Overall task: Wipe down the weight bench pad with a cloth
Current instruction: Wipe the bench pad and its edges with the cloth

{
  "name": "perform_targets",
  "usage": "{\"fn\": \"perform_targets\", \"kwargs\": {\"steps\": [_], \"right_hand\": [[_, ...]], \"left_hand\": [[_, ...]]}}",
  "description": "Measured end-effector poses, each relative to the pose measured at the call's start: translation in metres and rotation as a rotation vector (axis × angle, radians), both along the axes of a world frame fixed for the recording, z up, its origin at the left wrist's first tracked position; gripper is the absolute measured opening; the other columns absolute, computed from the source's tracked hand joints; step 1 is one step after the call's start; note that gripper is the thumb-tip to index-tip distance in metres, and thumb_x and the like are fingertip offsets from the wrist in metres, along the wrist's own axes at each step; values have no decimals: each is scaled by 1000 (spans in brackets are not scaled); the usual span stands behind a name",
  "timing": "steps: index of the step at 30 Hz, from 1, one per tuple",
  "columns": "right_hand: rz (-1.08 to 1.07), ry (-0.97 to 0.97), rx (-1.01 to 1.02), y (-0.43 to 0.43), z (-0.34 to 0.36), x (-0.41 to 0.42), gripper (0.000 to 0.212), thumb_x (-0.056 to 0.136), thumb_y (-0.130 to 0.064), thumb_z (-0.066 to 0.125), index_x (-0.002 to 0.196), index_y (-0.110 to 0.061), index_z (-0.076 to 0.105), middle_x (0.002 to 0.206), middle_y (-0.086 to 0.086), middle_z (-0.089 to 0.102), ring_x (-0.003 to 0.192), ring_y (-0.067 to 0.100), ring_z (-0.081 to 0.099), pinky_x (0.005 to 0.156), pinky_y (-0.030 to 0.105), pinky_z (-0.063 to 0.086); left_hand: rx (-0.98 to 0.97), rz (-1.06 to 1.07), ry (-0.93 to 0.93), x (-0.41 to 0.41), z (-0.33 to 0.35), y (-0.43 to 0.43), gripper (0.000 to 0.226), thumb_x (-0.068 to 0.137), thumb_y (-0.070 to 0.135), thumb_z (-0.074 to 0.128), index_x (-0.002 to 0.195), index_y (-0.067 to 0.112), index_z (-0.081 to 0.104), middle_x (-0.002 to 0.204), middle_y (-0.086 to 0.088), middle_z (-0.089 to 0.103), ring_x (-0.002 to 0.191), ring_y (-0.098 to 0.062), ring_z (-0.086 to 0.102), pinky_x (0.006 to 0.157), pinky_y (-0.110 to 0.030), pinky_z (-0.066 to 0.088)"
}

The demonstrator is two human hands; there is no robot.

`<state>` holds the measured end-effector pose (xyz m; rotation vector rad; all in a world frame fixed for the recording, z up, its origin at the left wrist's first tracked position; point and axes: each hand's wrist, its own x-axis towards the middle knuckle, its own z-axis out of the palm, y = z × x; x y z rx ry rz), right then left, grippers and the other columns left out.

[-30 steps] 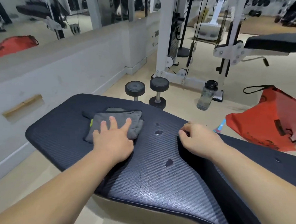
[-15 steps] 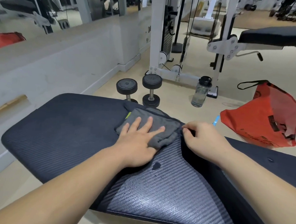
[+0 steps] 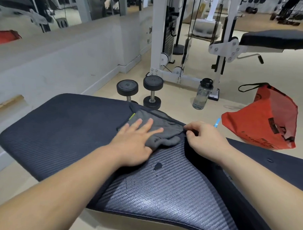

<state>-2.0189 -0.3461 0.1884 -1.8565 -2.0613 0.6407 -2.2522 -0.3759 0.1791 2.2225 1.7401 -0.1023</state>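
Cloth [image 3: 157, 130] has swept right; left hand [image 3: 137, 145] flat, open on it; right hand [image 3: 204, 140] curled at pad [image 3: 61, 129] gap, grip unclear. Droplet [image 3: 157, 166] remains.

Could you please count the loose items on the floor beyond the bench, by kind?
Dumbbells: 2
Water bottle: 1
Red bag: 1
Total: 4
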Motion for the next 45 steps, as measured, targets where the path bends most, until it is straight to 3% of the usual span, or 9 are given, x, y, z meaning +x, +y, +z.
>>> {"fn": "perform_targets", "kwargs": {"steps": [4,7,14,17,22,28,35,41,45], "right_hand": [[57,-44,-24,-3,-4,2,33,100,-28,51,127,-25,69,133,-10,60,123,16,58,97,28,42],[82,-19,-57,0,-5,6,33,100,-29,53,127,-24,71,128,-10,60,122,15,58,101,31,44],[72,-39,-31,4,-4,5,30,98,-28,50,115,-28,74,125,-10,60,119,17,59,104,38,47],[124,-57,-37,0,-3,6,30,99,-32,52,120,-27,73,128,-11,58,119,16,59,105,38,46],[242,-113,-44,-8,-3,7,38,100,-38,54,133,-23,66,137,-9,54,126,16,56,110,35,42],[167,-119,36,-4,-2,3,31,100,-33,52,121,-25,72,129,-7,62,125,21,58,105,39,47],[226,-92,15,-13,-6,10,36,103,-28,51,134,-16,67,143,-3,58,133,18,54,112,29,39],[207,-100,38,-10,-9,8,35,103,-31,49,126,-17,72,138,-3,61,130,18,57,106,26,40],[211,-116,27,-13,-7,7,38,103,-34,50,131,-17,69,139,-5,59,127,18,58,104,28,42]], "left_hand": [[43,271,82,-46,-3,23,77,92,30,42,155,53,4,171,7,-6,157,-24,-2,126,-52,5],[83,419,132,-42,-5,17,74,94,35,43,156,50,6,171,6,-2,156,-32,2,123,-59,10],[68,-17,-100,12,-3,-2,86,86,9,46,152,57,17,168,21,0,156,-15,-7,125,-51,-4],[93,116,-95,-25,-1,14,83,88,6,45,152,53,22,168,20,8,156,-10,2,127,-47,1],[82,345,17,-37,3,-6,73,94,20,45,155,48,17,170,11,9,157,-26,7,124,-57,12],[57,8,-143,-1,4,-42,85,86,4,44,151,54,24,167,23,9,156,-11,0,127,-46,1],[89,249,-71,-6,5,-43,76,91,16,47,154,49,20,169,13,9,157,-24,4,125,-56,6],[35,-180,-171,0,4,-82,93,77,0,43,149,56,27,164,30,8,155,-3,-4,127,-42,0],[125,65,-71,-46,2,-65,91,78,0,45,150,53,28,165,23,15,155,-5,6,127,-43,8]]}}
